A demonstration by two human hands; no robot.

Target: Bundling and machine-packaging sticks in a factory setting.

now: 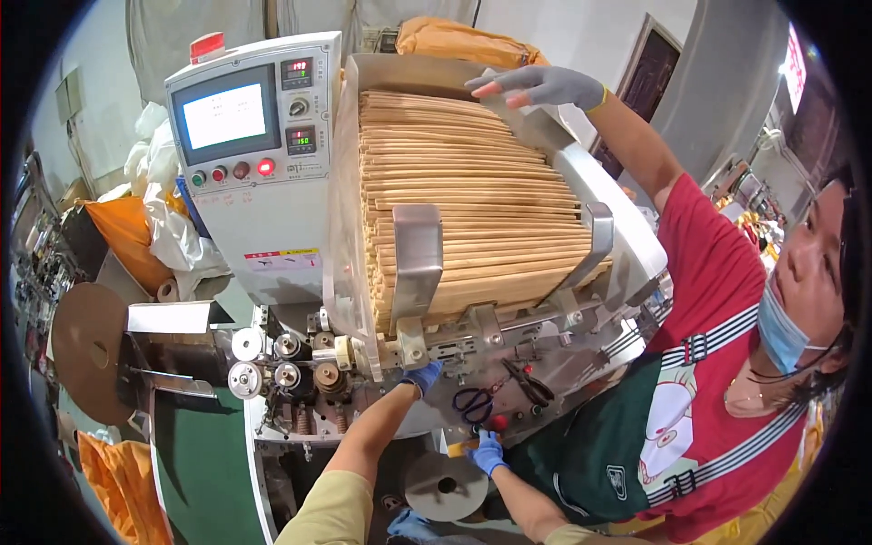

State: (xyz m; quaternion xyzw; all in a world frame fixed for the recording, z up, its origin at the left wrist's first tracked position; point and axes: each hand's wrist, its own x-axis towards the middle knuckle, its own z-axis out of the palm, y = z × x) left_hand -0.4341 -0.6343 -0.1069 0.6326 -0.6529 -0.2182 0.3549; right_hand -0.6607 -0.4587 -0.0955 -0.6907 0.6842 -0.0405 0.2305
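My left hand [421, 377], in a blue glove, reaches to the metal rail at the foot of the hopper; its fingertips are partly hidden there. Lower and to the right, my right hand [488, 453], also blue-gloved, has its fingers stretched up at the machine's front edge, beside a red knob [498, 422] and a yellow panel [461, 449]. The hopper holds a tall stack of thin wooden sticks [472, 191], kept in by two bent metal brackets [417, 263]. Dark-blue-handled scissors [471, 405] and black pliers [528, 383] lie on the machine deck between my hands.
At the right, a co-worker in a red shirt [708, 263] stretches a grey-gloved hand [556, 87] over the hopper's far end. A control cabinet [272, 227] with a lit screen stands left of the hopper. Rollers [289, 374], a green belt [195, 463] and a brown paper reel [91, 352] are nearby.
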